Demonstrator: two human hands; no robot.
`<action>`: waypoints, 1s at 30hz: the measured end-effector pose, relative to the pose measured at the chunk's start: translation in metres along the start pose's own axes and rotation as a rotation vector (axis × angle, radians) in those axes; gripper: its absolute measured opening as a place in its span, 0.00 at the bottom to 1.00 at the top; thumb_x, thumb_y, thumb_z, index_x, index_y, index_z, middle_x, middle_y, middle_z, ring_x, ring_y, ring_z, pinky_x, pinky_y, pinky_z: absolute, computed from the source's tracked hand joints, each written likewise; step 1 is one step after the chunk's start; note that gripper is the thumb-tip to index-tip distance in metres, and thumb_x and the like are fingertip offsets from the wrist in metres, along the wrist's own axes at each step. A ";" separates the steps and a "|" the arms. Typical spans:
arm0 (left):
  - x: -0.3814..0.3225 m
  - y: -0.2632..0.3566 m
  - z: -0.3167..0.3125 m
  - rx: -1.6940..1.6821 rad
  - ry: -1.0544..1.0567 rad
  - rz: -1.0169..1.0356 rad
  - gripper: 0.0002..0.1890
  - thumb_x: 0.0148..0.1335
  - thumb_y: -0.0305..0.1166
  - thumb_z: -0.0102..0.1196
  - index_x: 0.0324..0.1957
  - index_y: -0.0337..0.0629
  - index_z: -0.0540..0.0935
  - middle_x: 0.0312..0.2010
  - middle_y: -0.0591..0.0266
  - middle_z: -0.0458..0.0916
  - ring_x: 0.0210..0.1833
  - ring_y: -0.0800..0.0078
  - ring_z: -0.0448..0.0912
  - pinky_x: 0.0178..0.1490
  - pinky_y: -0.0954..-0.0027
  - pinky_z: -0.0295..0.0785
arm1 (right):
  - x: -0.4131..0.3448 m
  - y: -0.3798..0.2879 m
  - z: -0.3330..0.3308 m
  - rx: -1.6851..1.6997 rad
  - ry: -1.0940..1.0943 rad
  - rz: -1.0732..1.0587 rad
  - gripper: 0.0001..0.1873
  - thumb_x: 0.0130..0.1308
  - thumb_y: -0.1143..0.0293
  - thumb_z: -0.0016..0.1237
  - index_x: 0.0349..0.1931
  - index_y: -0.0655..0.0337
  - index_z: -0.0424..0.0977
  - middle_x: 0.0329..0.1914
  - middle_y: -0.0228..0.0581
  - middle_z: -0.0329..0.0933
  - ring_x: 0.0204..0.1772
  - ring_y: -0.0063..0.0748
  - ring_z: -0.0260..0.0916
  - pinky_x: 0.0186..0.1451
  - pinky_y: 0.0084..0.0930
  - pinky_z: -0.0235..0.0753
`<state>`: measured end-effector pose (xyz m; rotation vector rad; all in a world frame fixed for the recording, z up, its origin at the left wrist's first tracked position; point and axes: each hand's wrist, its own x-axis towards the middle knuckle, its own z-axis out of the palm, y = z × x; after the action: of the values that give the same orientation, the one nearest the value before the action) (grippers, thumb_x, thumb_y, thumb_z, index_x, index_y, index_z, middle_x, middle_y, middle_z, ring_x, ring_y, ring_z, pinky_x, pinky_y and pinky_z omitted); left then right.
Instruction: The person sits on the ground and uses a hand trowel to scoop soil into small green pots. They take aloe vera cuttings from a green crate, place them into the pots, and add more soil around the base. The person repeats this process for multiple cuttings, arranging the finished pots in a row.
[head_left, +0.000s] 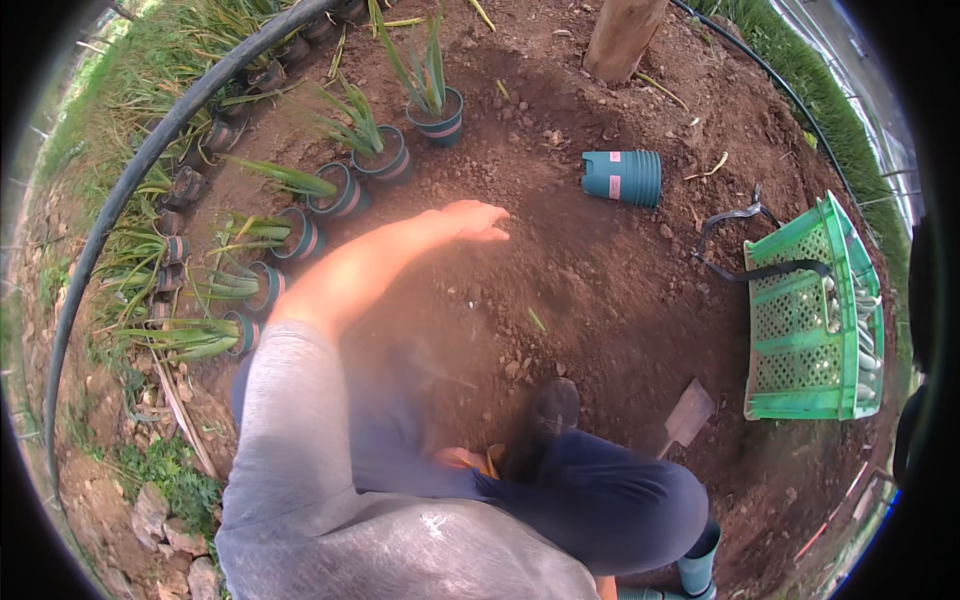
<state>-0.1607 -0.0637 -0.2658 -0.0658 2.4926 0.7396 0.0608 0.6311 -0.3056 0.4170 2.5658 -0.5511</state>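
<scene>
My left hand (474, 220) reaches out over bare brown soil (450, 300), with its fingers apart and nothing visible in it. Behind that arm curves a row of aloe-like plants in green plastic pots with pink bands; the nearest upright one is a potted plant (441, 124). To the right of the hand, a stack of nested green plastic pots (622, 178) lies on its side. My right hand is out of view; only a bit of skin shows at the bottom edge. A blurred orange thing (465, 457) lies between my legs, too unclear to name.
A green plastic crate (791, 322) with a black strap (780, 271) holds pale green pieces. A flat-bladed trowel (690, 412) lies near my knee, above more green pots (699, 562). A wooden post (622, 41) stands ahead. A black hose (161, 135) arches past older potted plants.
</scene>
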 end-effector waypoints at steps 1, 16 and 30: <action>-0.021 0.018 -0.016 0.086 -0.168 0.071 0.35 0.71 0.51 0.57 0.74 0.45 0.68 0.62 0.42 0.80 0.68 0.45 0.76 0.69 0.46 0.70 | 0.000 -0.013 -0.004 0.078 -0.035 -0.022 0.31 0.79 0.72 0.45 0.79 0.53 0.56 0.44 0.41 0.74 0.45 0.34 0.73 0.49 0.32 0.73; -0.327 0.180 -0.084 -0.070 0.075 0.185 0.37 0.67 0.41 0.64 0.75 0.43 0.66 0.63 0.43 0.79 0.62 0.45 0.79 0.63 0.53 0.76 | 0.066 -0.305 -0.028 0.432 -0.531 -0.709 0.35 0.77 0.70 0.52 0.80 0.60 0.55 0.57 0.27 0.74 0.41 0.17 0.64 0.41 0.17 0.69; -0.338 0.174 -0.084 0.102 0.038 -0.080 0.41 0.64 0.42 0.66 0.77 0.51 0.64 0.62 0.48 0.79 0.60 0.49 0.80 0.61 0.54 0.77 | 0.188 -0.438 0.004 0.071 -0.277 -0.743 0.30 0.74 0.65 0.50 0.76 0.52 0.67 0.38 0.38 0.82 0.35 0.26 0.74 0.44 0.32 0.76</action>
<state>0.0554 0.0062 0.0509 -0.1430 2.5433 0.5827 -0.2625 0.2826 -0.2711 -0.5862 2.3720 -0.8775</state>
